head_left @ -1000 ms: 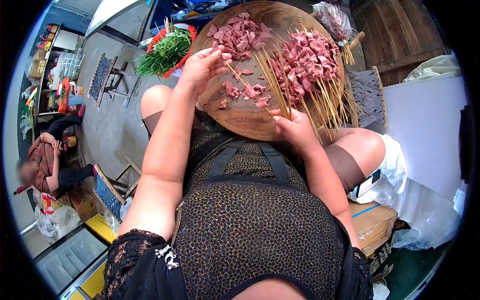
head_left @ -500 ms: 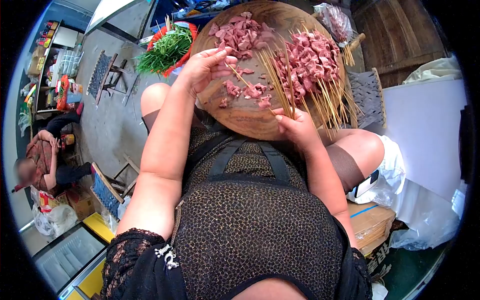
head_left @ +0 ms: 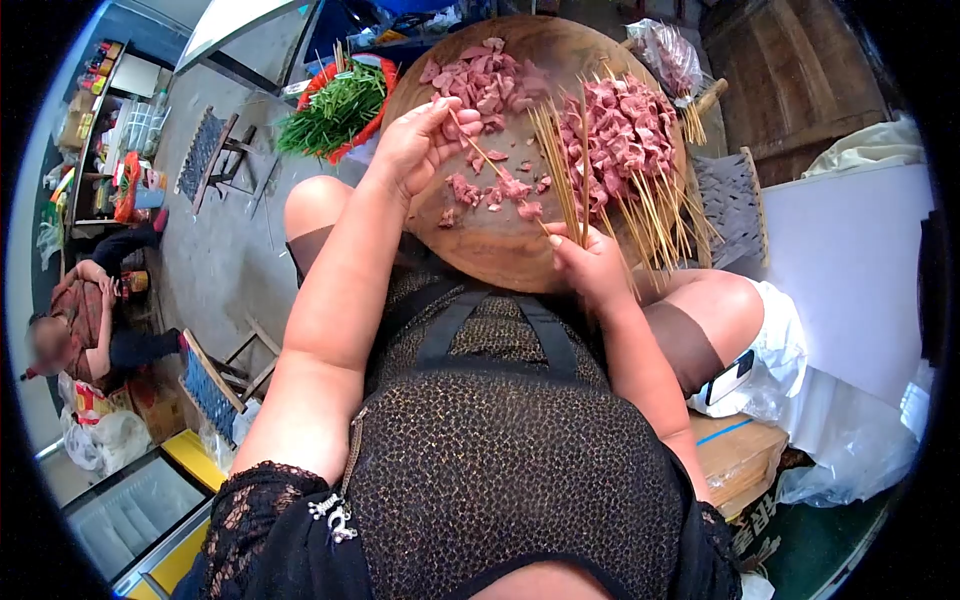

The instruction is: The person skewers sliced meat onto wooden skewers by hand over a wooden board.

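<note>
My left hand [head_left: 425, 145] pinches a small piece of meat at the pointed end of a thin skewer [head_left: 477, 150]. Meat pieces are threaded farther down this skewer. Its lower end is in my right hand [head_left: 592, 262], which is closed around a bundle of bare wooden skewers [head_left: 558, 165] pointing up. Beneath both hands is a round wooden board [head_left: 480, 245]. Loose meat [head_left: 485, 80] is heaped at its far side, with a few scraps nearer me. Many loaded meat skewers [head_left: 625, 130] are piled on the right, their bare ends towards me.
A red-rimmed basket of green vegetables [head_left: 340, 110] stands left of the board. Bagged skewers [head_left: 670, 55] lie at the far right, near a woven stool [head_left: 730, 200]. A seated person [head_left: 85, 320] is at the far left. A phone [head_left: 730, 378] rests by my right thigh.
My left hand has shifted slightly right, and its fingertips have come to the skewer's pointed end. My right hand keeps its hold on the bundle. The board appears slightly lower in view.
</note>
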### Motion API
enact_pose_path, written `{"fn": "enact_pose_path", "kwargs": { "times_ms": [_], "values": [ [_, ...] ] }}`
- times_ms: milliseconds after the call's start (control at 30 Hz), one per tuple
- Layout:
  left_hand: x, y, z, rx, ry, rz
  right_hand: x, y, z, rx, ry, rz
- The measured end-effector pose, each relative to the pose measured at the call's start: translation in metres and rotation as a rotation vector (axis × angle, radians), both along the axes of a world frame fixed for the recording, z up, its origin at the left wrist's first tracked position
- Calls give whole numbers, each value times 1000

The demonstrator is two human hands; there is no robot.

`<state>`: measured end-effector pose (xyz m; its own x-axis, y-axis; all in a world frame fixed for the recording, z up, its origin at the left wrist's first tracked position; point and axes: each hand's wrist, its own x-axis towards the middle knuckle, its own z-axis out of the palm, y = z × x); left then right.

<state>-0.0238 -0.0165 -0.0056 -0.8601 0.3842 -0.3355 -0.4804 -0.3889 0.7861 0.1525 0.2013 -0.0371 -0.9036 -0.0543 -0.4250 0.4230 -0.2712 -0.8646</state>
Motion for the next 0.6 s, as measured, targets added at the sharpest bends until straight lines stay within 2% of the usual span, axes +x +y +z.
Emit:
{"fn": "enact_pose_path", "kwargs": {
  "times_ms": [267,467,600],
  "values": [
    [13,16,-2,136,-19,130,1,-1,-8,25,37,-44],
    [22,22,-1,106,8,56,0,1,-4,60,49,-17],
    [29,31,-4,101,3,-18,-1,-1,-10,-24,49,-45]
  ]
}}
